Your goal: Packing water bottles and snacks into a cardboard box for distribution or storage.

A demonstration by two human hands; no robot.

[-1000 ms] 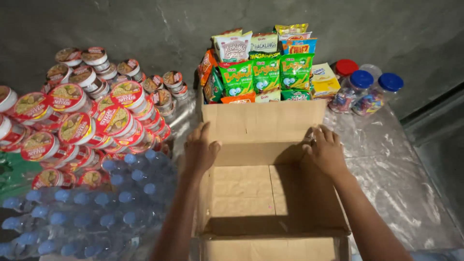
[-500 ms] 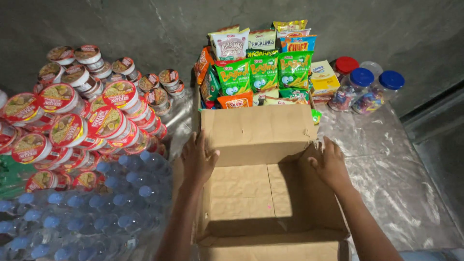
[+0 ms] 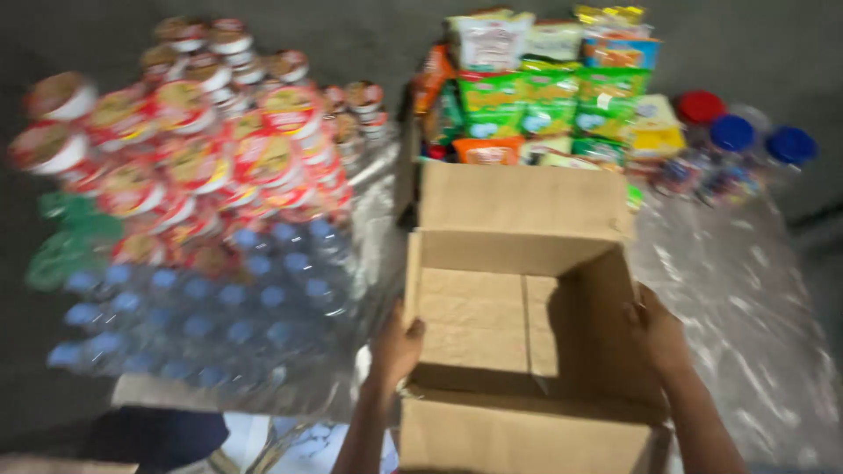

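Fingers of the left hand (image 3: 397, 344) curl over the left wall of the open cardboard box (image 3: 518, 325), thumb at the rim; the right hand (image 3: 657, 333) clasps the right wall likewise. Both hold the box, which sits on a plastic-covered surface (image 3: 746, 298). Just left lie wrapped water bottles (image 3: 219, 307) and red noodle cups (image 3: 202, 149); behind the box, snack packets (image 3: 544, 88) and blue-lidded jars (image 3: 738, 149).
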